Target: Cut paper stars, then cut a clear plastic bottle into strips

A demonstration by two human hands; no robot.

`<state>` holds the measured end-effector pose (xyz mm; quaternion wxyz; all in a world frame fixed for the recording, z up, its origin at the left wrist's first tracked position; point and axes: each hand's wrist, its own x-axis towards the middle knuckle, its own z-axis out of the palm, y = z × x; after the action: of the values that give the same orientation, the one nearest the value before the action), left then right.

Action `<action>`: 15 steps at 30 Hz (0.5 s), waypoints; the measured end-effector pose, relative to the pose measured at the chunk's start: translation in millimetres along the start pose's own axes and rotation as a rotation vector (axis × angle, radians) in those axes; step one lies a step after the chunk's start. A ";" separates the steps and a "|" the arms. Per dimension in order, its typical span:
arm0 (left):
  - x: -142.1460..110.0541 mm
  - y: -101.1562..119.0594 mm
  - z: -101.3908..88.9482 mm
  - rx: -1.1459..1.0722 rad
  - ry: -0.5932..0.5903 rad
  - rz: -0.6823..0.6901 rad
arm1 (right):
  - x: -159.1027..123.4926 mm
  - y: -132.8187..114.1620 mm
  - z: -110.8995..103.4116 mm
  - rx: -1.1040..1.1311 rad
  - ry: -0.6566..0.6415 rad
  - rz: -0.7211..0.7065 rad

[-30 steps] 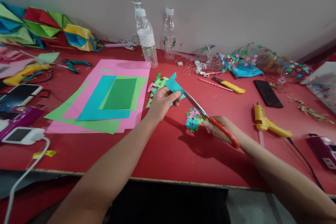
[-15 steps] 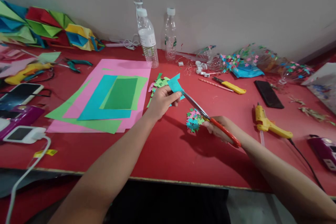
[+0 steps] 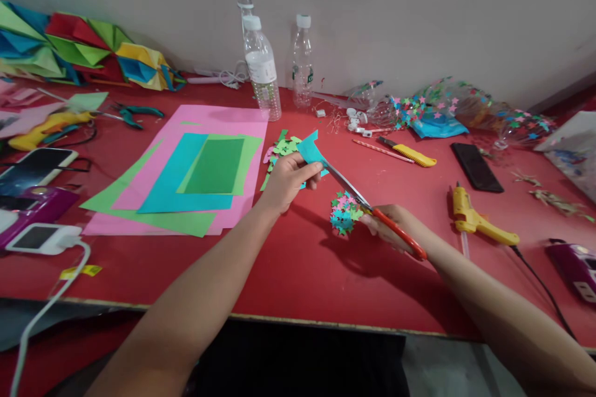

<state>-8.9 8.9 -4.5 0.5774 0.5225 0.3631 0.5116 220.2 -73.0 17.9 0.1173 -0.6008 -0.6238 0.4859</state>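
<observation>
Between its thumb and fingers my left hand point(image 3: 289, 181) pinches a small piece of blue paper point(image 3: 308, 149), held above the table. My right hand point(image 3: 388, 228) grips a pair of scissors point(image 3: 400, 234) with red handles, and the blade tips meet the paper's edge close to my left thumb. Whether the blades are slightly apart I cannot make out. Below the blades lies a small heap of paper stars point(image 3: 343, 214) in blue, pink and green. Green and pink paper scraps point(image 3: 284, 146) lie behind my left hand, which partly covers them.
Coloured paper sheets point(image 3: 186, 173) are stacked at left. Plastic bottles point(image 3: 264, 74) stand by the wall. A yellow box cutter point(image 3: 414, 154), a black phone point(image 3: 475, 166) and a yellow glue gun point(image 3: 475, 214) with a cord lie at right. Pliers point(image 3: 133, 115) rest at back left.
The blue paper has tilted slightly in my left hand and shifted a little to the right. The scissors stay at its edge, and both hands have hardly moved.
</observation>
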 end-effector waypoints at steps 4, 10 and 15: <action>0.0 -0.8 0.3 -0.032 0.011 0.000 | 1.2 0.8 -0.7 0.045 -0.008 0.016; -0.4 1.9 0.0 -0.018 0.042 -0.009 | 0.1 1.3 -2.7 0.061 -0.024 0.004; 0.4 0.8 -1.4 0.027 0.011 -0.011 | -0.1 7.0 -2.9 0.022 -0.037 -0.044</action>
<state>-10.3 9.6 -4.0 0.5710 0.5255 0.3760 0.5064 226.8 -73.1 14.2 0.1230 -0.5765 -0.6336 0.5010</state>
